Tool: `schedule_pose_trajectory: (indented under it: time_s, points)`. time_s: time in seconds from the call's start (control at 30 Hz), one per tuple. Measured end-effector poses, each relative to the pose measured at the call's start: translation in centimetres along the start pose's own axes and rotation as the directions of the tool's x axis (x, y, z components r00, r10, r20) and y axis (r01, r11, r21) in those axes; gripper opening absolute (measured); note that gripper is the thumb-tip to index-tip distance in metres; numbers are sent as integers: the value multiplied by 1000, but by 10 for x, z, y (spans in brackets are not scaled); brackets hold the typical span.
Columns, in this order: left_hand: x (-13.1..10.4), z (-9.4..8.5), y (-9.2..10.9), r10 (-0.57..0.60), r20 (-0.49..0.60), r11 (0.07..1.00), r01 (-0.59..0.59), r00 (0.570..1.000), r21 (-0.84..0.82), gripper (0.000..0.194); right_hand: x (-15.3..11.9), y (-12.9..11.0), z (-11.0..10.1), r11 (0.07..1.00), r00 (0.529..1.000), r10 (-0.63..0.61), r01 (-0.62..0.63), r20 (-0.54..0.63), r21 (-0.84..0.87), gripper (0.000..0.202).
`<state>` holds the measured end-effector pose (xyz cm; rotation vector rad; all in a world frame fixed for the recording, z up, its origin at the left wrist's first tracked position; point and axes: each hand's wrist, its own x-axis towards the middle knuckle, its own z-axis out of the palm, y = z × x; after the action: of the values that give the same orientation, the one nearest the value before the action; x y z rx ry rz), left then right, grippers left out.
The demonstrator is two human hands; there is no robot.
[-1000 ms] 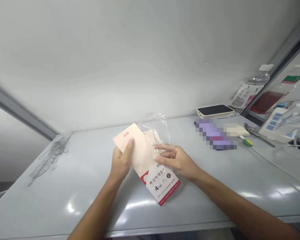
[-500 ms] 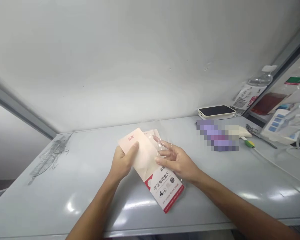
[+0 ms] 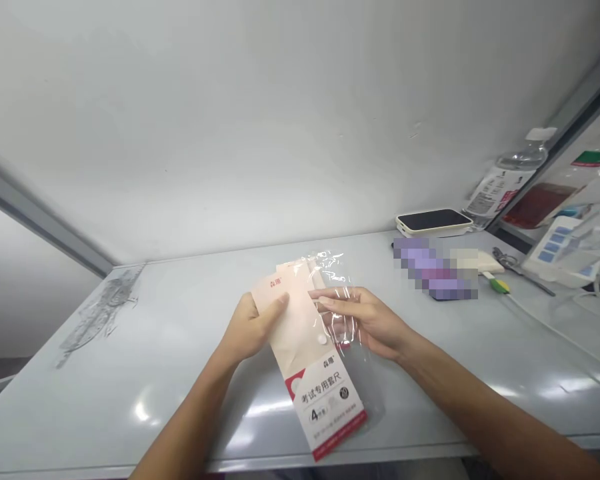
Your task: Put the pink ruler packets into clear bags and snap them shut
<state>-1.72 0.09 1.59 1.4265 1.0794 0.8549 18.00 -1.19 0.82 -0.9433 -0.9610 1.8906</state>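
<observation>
My left hand (image 3: 255,325) grips the upper left part of a ruler-set packet (image 3: 300,333), thumb on its front. The packet is a cream card sleeve with a red-and-white lower end printed with Chinese text and a "4". It tilts, its lower end near the table's front edge. Behind its right side, a clear plastic bag (image 3: 336,273) shows, crinkled and shiny. Another cream edge with a bit of red shows inside or behind the bag; what it belongs to is partly hidden. My right hand (image 3: 365,319) holds the bag, its fingers closed at the packet's right edge.
On the grey table (image 3: 180,373) to the right lie a phone (image 3: 434,221), a blurred purple item (image 3: 430,270) and a white cable (image 3: 545,328). A clear bottle (image 3: 510,177) and a white-and-blue box (image 3: 563,250) stand farther right. A white wall rises behind.
The packet has shifted slightly down and turned more upright. The plastic bag now sticks out more on its right side, and my right hand has moved a little to the right.
</observation>
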Motion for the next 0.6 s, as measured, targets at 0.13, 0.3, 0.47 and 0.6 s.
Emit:
schedule_pose_trajectory:
  time_s: [0.13,0.3,0.47,0.6]
  points:
    - [0,3,-2,-26,80,1000,26,996,-3,36,2,3,1,1000,996,-1,1,-90,-2,31]
    - [2,0,-3,-24,78,1000,23,997,12,35,3,9,4,1000,986,-10,12,-164,15,35]
    - [3,-2,-2,-15,152,1000,14,988,8,36,4,11,7,1000,987,-11,14,-160,21,38]
    - [3,-1,0,-15,201,999,7,979,41,37,5,12,8,999,985,-39,40,-166,1,34]
